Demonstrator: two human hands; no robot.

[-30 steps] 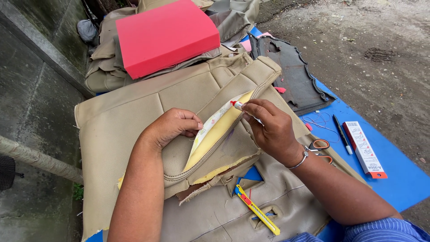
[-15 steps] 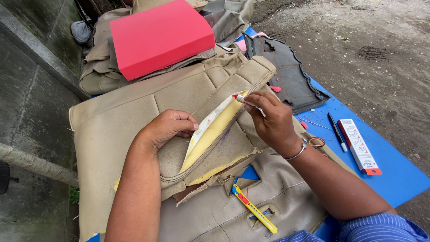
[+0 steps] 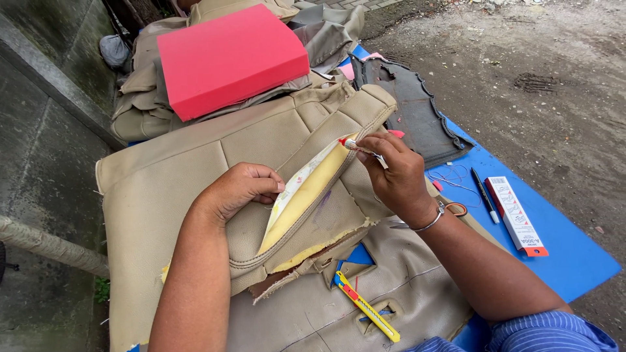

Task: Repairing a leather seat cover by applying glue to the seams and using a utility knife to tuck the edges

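Left hand: the left hand (image 3: 241, 189) lies knuckles-up on the beige seat cover (image 3: 195, 169), fingers curled under and pinching the edge of the opened seam – closed on the cover's flap, just beside the yellow foam strip (image 3: 306, 199).
Right hand: the right hand (image 3: 394, 173) is closed in a pinch, thumb and fingertips holding a small red-tipped tool (image 3: 349, 143) at the upper end of the foam strip; what kind of tool it is cannot be told. A metal bangle sits on the wrist.
Seat cover: spread across the middle of the view, its seam peeled open so the foam and a pale lining show between the two hands.
Nearby: a yellow utility knife (image 3: 366, 308) lies on the lower cover, below the hands – well apart from both.
Right side: a pen (image 3: 485, 194) and a white-and-red box (image 3: 516, 215) lie on the blue sheet (image 3: 567, 261).
Behind: a red block (image 3: 228, 58) rests on folded beige covers.
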